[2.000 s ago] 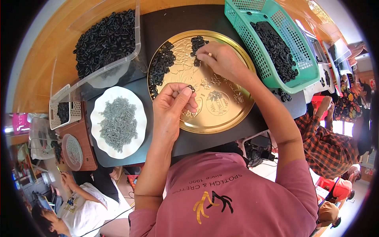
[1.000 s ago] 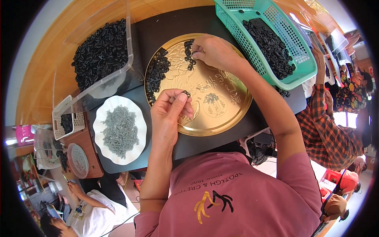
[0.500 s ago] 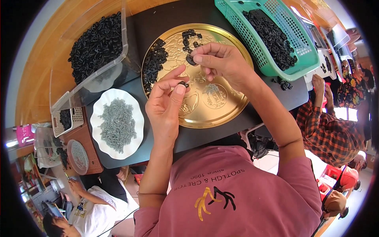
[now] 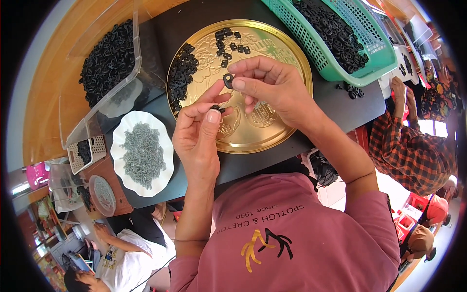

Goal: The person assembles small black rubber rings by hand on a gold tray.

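The small black ring [image 4: 227,80] is being pinched between the thumb and forefinger of the right hand [image 4: 272,90], whose grip is clamped on it, raised over the middle of the gold tray [image 4: 292,63]. Just below and to the left of that grip, the left hand [image 4: 199,134] is holding a second small black piece [image 4: 217,108], its own grip closing on it between thumb and fingertips; the two pieces are sitting near each other but apart.

To do this step well, I judge the hands should be kept low over the tray (a dropped piece would then be landing on the metal and not on the floor), the ring turned so its opening is facing the other piece, and the two brought together with light pressure, since both are small and likely to slip.

Beyond the right grip, loose black pieces [image 4: 228,41] are lying scattered on the tray, and to the left of both grips a denser heap [image 4: 181,75] is resting along its edge. Farther left, a clear plastic bin [image 4: 109,58] is holding more black pieces, and nearer the person a white scalloped plate [image 4: 141,155] is carrying grey parts. To the right, a green basket [image 4: 340,36] is sitting full of black pieces on the dark counter [image 4: 340,109]. Another person in a checked shirt [image 4: 413,155] is sitting beyond it.
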Available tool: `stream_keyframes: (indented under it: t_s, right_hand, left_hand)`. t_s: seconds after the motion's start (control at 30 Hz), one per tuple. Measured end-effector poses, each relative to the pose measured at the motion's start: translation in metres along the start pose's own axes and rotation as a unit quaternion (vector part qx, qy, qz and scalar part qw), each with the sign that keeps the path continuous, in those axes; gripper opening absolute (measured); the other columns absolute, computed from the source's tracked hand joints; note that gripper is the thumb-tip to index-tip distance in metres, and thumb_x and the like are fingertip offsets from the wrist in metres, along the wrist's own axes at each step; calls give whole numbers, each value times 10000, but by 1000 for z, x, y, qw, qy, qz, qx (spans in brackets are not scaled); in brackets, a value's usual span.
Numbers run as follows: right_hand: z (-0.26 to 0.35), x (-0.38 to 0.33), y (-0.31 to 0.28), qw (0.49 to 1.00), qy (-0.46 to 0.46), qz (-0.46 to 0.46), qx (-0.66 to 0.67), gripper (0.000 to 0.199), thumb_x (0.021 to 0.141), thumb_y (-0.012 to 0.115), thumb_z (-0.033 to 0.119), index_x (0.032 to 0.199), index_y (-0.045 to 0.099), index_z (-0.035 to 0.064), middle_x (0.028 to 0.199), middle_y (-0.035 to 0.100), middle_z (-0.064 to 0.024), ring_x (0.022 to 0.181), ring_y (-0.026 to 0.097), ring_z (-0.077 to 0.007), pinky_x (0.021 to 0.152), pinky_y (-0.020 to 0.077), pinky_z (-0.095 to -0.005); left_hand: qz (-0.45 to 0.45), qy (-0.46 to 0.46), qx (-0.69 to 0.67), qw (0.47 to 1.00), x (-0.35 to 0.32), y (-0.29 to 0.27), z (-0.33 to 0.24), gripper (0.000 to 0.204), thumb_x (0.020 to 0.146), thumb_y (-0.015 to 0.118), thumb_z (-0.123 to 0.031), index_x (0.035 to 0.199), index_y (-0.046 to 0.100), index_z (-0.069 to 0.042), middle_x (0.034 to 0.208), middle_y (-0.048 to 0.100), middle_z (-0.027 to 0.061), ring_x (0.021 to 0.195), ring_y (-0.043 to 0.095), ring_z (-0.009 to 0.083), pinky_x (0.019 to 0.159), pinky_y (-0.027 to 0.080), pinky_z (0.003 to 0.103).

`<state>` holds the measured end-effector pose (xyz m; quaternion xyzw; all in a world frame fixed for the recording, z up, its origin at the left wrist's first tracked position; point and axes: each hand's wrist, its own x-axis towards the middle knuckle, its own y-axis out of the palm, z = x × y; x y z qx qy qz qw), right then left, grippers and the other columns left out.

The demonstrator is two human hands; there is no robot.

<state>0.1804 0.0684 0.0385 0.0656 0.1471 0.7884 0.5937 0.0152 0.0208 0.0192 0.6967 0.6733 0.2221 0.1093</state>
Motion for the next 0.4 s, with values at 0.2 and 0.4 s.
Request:
stream_keyframes:
  t_s: [0.2, 0.4]
  right_hand:
    - [-2, -6, 2, 999, -27, 6, -41, 271, 883, 635, 80, 1124, 598, -37, 789, 623, -29, 645, 551, -54, 561, 486, -199]
    - [-6, -8, -2, 987, -56, -12, -149, 286, 895, 623, 78, 1162, 590, -17, 827, 635, -29, 658, 557, -62, 603, 470, -200]
  left_hand:
    - [3, 0, -12, 1000, 1, 1, 3, 133, 927, 555, -75, 1034, 528, 1, 1259, 535, 253, 1101, 578, 259, 918, 501, 360]
    - [6, -1, -23, 1000, 3, 2, 5, 150, 921, 571, -75, 1044, 532, 3, 1253, 541, 252, 1110, 573, 261, 930, 494, 368]
